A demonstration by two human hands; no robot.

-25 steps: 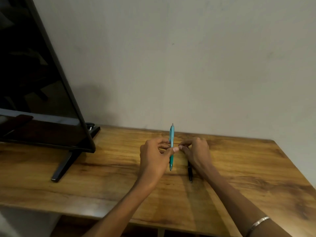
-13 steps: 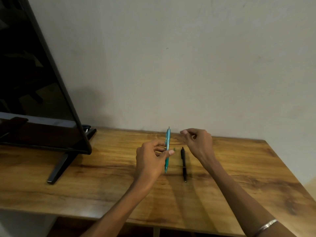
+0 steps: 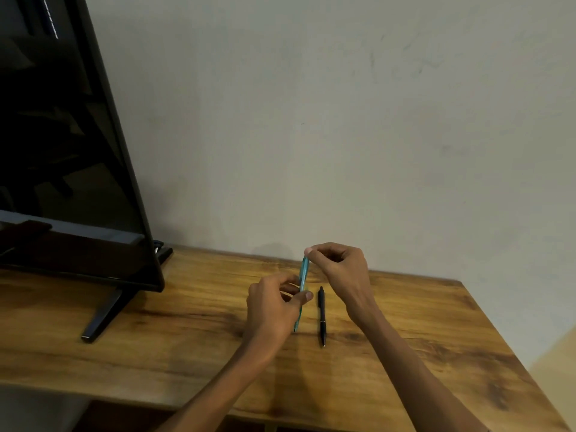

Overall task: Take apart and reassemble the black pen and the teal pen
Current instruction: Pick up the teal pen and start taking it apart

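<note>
The left hand (image 3: pixel 274 307) is gripping the teal pen (image 3: pixel 302 285) around its middle, thumb and curled fingers closing on the barrel, and is holding it nearly upright above the desk (image 3: pixel 187 338). The right hand (image 3: pixel 339 269) is pinching the pen's upper end between thumb and fingertips, just above and beside the left hand. The pen's lower tip is sticking out below the left hand; whether it is touching the wood cannot be told. The black pen (image 3: pixel 321 316) is lying flat on the desk between the two wrists, just right of the left hand and apart from the teal pen. A dark screen (image 3: pixel 62 151) on its stand is sitting well off to the left of the left hand.
</note>
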